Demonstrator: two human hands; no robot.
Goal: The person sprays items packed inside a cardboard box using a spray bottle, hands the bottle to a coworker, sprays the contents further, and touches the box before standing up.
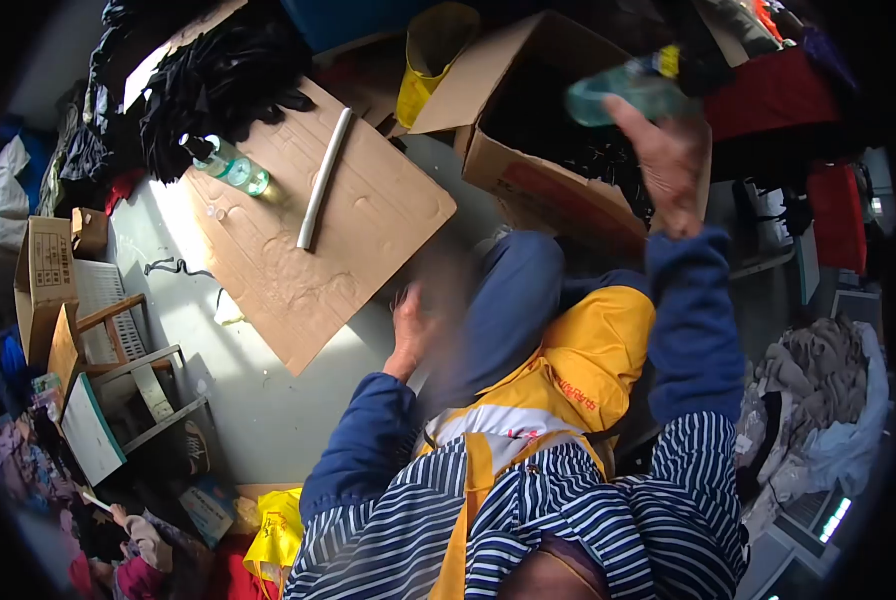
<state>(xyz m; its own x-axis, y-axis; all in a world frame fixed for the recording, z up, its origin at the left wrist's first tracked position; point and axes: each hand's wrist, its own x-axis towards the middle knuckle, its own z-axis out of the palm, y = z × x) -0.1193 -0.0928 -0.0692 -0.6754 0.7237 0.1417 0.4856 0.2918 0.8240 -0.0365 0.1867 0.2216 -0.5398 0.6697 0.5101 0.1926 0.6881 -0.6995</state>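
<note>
My right hand (668,165) is raised at the upper right, closed around a clear greenish bottle (596,98); a yellow part shows at its top end. The bottle is held tilted above an open cardboard box (568,185). Beside my bent knee, my left hand (410,330) is low and curled, next to a dark brownish blur (450,300) that seems to be in its fingers; what it is cannot be made out. In front of me lies a flat cardboard sheet (303,285) with wet-looking marks. On it are a second greenish bottle (233,170) and a pale tube (325,180).
A heap of black cloth (218,80) covers the sheet's far end. A yellow bag (433,60) stands beside the box. Stools (133,370) and cartons (48,275) line the left. Grey clothing (813,370) is piled right. A person's hand (118,515) shows lower left.
</note>
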